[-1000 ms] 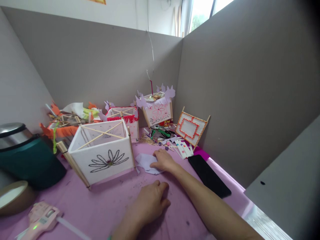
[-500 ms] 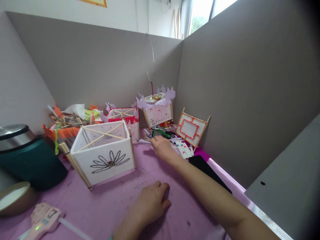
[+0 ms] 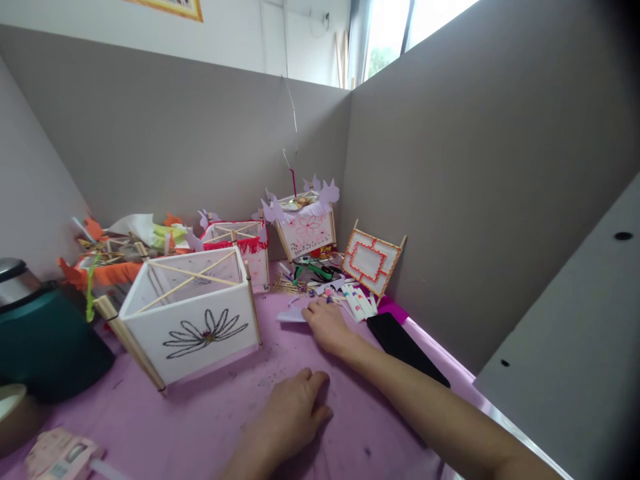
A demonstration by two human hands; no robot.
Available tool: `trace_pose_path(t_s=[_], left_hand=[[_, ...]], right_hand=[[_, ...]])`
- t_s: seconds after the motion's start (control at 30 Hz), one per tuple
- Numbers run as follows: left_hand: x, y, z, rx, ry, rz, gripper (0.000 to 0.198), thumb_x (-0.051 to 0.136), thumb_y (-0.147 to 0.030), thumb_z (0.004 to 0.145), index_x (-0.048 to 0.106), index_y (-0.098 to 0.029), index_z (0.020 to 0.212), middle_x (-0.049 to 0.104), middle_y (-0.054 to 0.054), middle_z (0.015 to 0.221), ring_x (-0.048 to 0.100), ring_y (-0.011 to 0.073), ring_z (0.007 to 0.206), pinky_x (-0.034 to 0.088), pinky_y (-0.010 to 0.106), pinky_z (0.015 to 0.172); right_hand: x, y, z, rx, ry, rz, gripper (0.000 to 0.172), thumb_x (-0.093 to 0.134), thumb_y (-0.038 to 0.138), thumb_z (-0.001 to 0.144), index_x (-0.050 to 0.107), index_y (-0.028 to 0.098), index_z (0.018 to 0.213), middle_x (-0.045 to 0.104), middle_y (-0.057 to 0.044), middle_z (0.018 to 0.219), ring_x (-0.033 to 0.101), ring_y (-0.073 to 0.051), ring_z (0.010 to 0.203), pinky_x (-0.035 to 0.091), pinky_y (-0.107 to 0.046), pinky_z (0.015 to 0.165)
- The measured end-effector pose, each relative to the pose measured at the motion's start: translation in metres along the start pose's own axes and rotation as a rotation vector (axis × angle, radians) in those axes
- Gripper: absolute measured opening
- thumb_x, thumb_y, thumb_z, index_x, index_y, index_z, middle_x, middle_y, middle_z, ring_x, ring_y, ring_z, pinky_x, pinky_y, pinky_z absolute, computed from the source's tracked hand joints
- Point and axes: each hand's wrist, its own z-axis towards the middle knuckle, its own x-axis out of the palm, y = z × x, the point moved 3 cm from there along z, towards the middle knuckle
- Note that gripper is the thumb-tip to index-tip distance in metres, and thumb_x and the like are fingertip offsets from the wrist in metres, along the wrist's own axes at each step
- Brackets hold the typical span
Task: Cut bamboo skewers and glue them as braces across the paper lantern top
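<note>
My right hand (image 3: 327, 325) reaches to the middle of the table, its fingers closed on the edge of a pale lavender sheet of paper (image 3: 291, 316). The paper lies close to the tabletop, partly covered by my fingers. Nearer to me, my left hand (image 3: 296, 408) rests on the pink cloth with fingers loosely bent, thumb apart, and nothing in it. Left of both hands stands a white box-shaped lantern frame (image 3: 210, 343) with wooden stick corners, crossed sticks on top and a dark flower drawn on its side.
Behind the paper lie scissors with green handles (image 3: 313, 272) and white marker pens (image 3: 359, 301). A black phone-like slab (image 3: 407, 350) is beside my right forearm. A decorated panel (image 3: 373, 259) leans at the right wall. A pink glue gun (image 3: 63, 453) and teal bin (image 3: 47, 340) are left.
My right hand has drawn back toward me from the clutter near the scissors, bringing the lavender paper with it. My left hand keeps its pose. The view has turned slightly right.
</note>
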Motion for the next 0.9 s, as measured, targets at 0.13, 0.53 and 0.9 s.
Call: trace_pose_path(t_s=[0.13,0.53,0.9], left_hand=[[0.002,0.001,0.001,0.001,-0.005,0.008,0.037,0.050,-0.032,0.081,0.057,-0.026,0.117,0.065,0.007,0.100,0.063,0.0262,0.092,0.046,0.036,0.078],[0.005,0.005,0.001,0.024,-0.053,0.024,0.035,0.055,-0.033,0.079,0.059,-0.025,0.113,0.066,0.007,0.095,0.064,0.0263,0.086,0.047,0.035,0.072],[-0.066,0.002,-0.043,0.119,-1.087,-0.032,0.016,0.050,-0.015,0.087,0.065,-0.019,0.093,0.066,0.005,0.083,0.061,0.0156,0.078,0.047,0.026,0.073]], right_hand=[[0.003,-0.008,-0.005,0.032,0.003,0.009,0.028,0.040,0.014,0.091,0.065,0.015,0.104,0.062,-0.015,0.108,0.050,-0.026,0.103,0.039,-0.035,0.081],[-0.017,-0.034,0.004,0.166,-0.055,0.070,0.028,0.041,0.019,0.092,0.064,0.019,0.109,0.063,-0.011,0.107,0.057,-0.023,0.100,0.039,-0.029,0.077],[-0.021,0.012,0.004,0.194,-0.089,0.123,0.031,0.040,0.032,0.093,0.063,0.015,0.103,0.070,-0.014,0.089,0.066,-0.026,0.085,0.041,-0.031,0.071]])
